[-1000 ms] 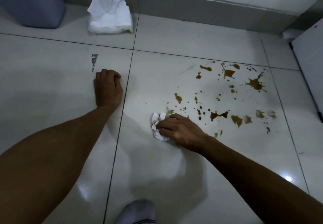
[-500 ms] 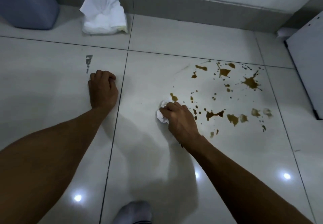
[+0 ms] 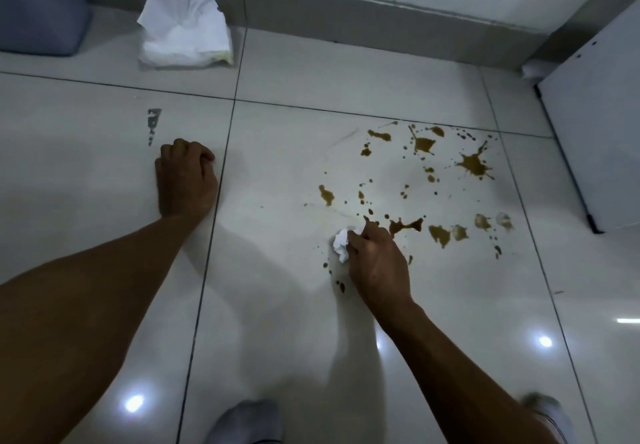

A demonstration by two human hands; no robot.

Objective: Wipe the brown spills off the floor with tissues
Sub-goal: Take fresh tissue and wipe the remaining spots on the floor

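The right hand [image 3: 375,263], pinching a crumpled tissue [image 3: 341,244], has swept back toward the near side of the brown spills [image 3: 433,180] since half a second ago; the small drops it covered show again, so most staining remains; the left hand [image 3: 185,180] stays fisted, bracing on the floor [image 3: 294,357].

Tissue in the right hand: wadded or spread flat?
Wadded. The tissue is a crumpled white lump poking out from under the fingers of the right hand, which grips it against the floor.
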